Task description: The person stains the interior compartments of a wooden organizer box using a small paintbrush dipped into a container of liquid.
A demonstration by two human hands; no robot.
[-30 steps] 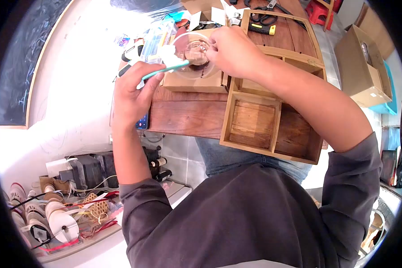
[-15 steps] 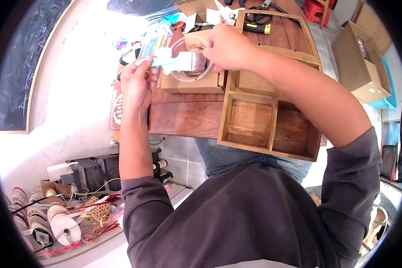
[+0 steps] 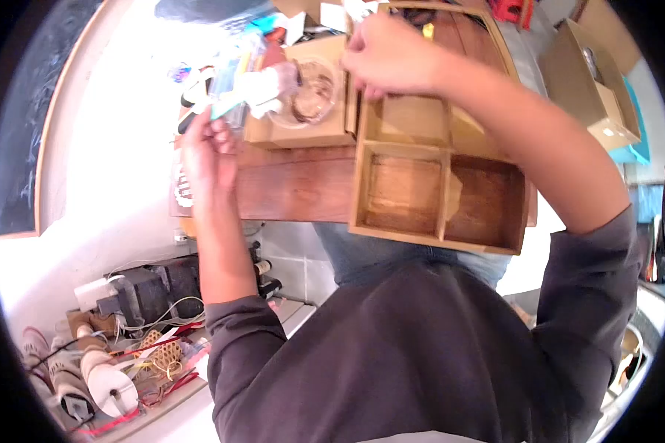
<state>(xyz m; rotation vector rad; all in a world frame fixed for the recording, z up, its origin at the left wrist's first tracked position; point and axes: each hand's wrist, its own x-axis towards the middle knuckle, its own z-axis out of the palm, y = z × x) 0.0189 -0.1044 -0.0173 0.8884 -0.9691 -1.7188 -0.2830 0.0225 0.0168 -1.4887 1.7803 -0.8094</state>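
Observation:
My left hand (image 3: 210, 144) is closed around the teal handle of a flat paintbrush (image 3: 262, 88). The brush's pale head points right, over the near left side of a clear plastic bowl (image 3: 325, 111), and is blurred. Brown liquid or residue shows inside the bowl, which rests on a cardboard box (image 3: 295, 135). Just right of the bowl, my right hand (image 3: 391, 55) hovers above the far end of a wooden divided box (image 3: 399, 235). Its fingers are curled in and smeared; whether anything is between them is hidden.
A wooden table (image 3: 295, 184) carries these things. A hinged wooden frame lid (image 3: 506, 52) lies beyond the divided box. Clutter and bags crowd the far left. At floor level, a cardboard carton (image 3: 584, 81) stands right, and thread spools (image 3: 114, 387) lie on a shelf lower left.
My right hand has come away from the bowl's rim, moving slightly right and up. The bowl has lowered onto the cardboard box. My left hand has drawn the brush left and slightly down.

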